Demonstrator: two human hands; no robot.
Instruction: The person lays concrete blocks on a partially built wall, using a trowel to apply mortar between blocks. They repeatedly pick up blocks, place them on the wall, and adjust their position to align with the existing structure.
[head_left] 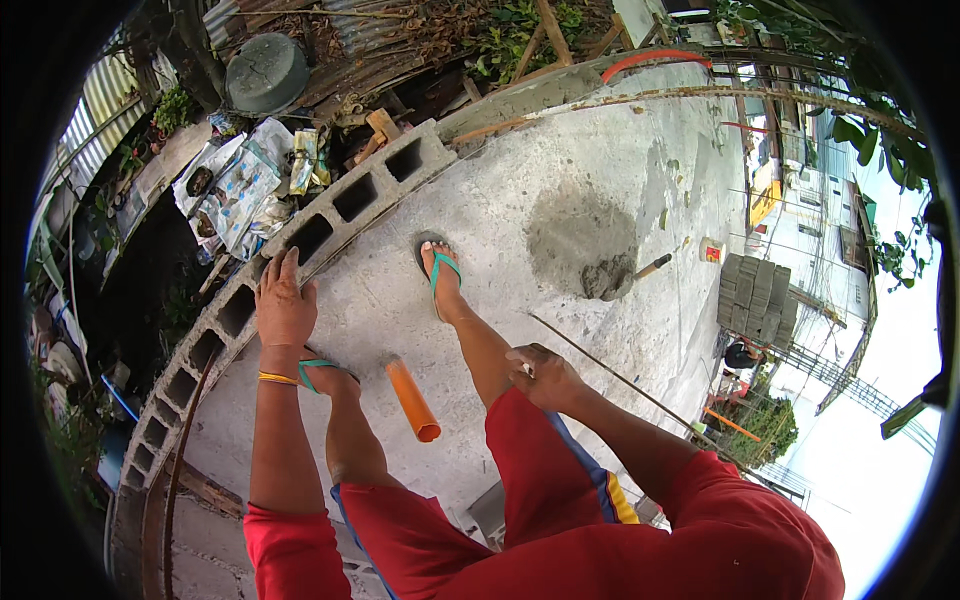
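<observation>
My left hand (286, 303) lies on the top edge of a row of grey hollow concrete blocks (382, 178), fingers stretched out and nothing held. Beside my bent right knee is my right hand (545, 377), its fingers curled in; whatever they may hold is hidden. An orange plastic pipe (412, 400) lies on the concrete between my sandalled feet. Farther off, a round patch of wet grey mortar (580, 235) is spread on the ground. A tool with a dark handle (655, 266) rests at its right edge, its blade not clearly visible.
A thin metal rod (610, 370) crosses the concrete floor (480, 360) by my right arm. At the right stand stacked grey blocks (757, 298) and a small bucket (711, 250). Beyond the block row are crumpled sacks (240, 185), a grey basin (267, 73) and scrap wood.
</observation>
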